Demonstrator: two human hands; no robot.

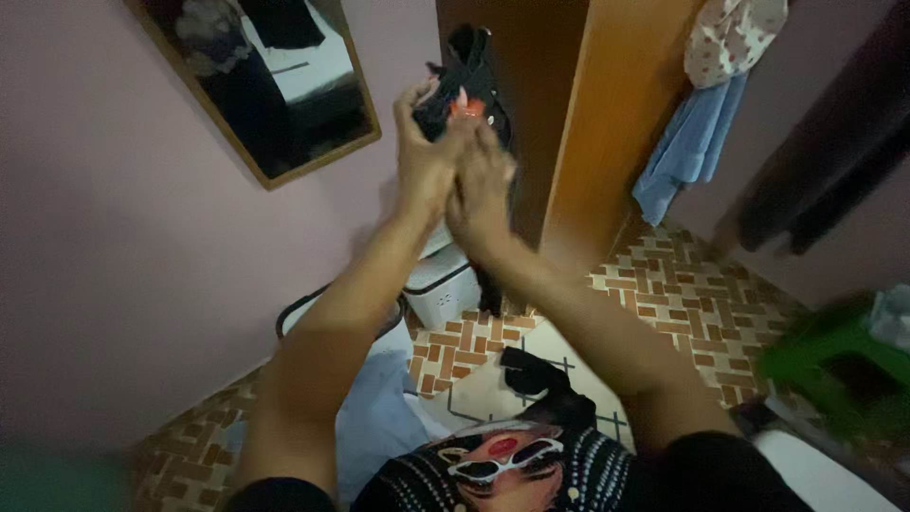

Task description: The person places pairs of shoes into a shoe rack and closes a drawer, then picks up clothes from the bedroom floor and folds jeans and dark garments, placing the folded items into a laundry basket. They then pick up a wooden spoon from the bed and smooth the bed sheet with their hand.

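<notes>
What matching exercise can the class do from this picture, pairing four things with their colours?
Things:
1. towel hanging at the wooden cabinet
2. stool on the floor
3. bag that both hands reach up to
4. mirror frame on the wall

Colours:
A. black
B. green
C. brown wood
D. blue

Pairs: 1-D, 2-B, 3-A, 4-C.

The left hand and right hand are raised together at the bag.
</notes>
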